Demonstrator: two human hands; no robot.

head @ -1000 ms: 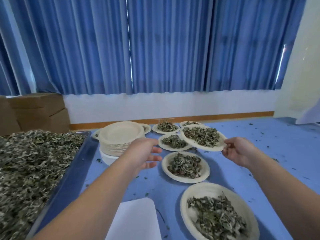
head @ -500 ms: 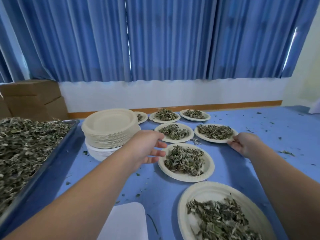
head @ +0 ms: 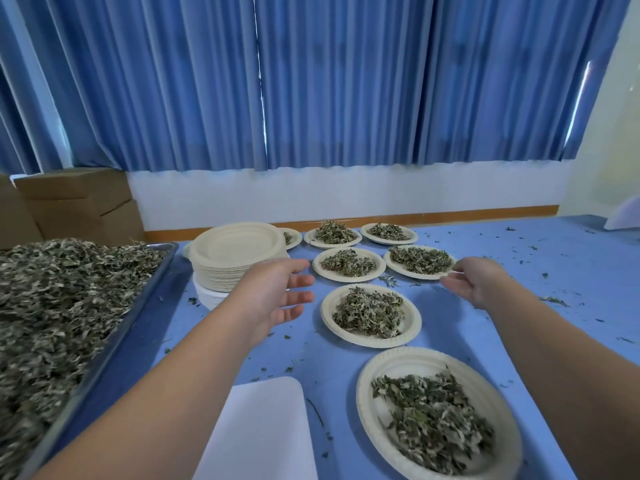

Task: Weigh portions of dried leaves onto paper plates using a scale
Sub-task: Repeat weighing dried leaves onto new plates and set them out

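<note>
Several paper plates of dried leaves lie on the blue table (head: 519, 306). The plate at the right of the middle row (head: 419, 261) sits flat. My right hand (head: 474, 280) hovers just off its right rim, fingers relaxed, holding nothing. My left hand (head: 277, 294) is open above the table, between the stack of empty paper plates (head: 239, 251) and a filled plate (head: 370, 315). A white scale platform (head: 263, 431) shows at the bottom edge. The nearest filled plate (head: 436, 414) lies at the bottom right.
A large metal tray (head: 104, 344) heaped with dried leaves fills the left side. Cardboard boxes (head: 79, 202) stand behind it. Blue curtains hang over the far wall. Loose leaf crumbs are scattered over the table.
My right hand set the carried plate down at the right of the middle row and let go of its rim. My left hand stayed open, drifting slightly.
</note>
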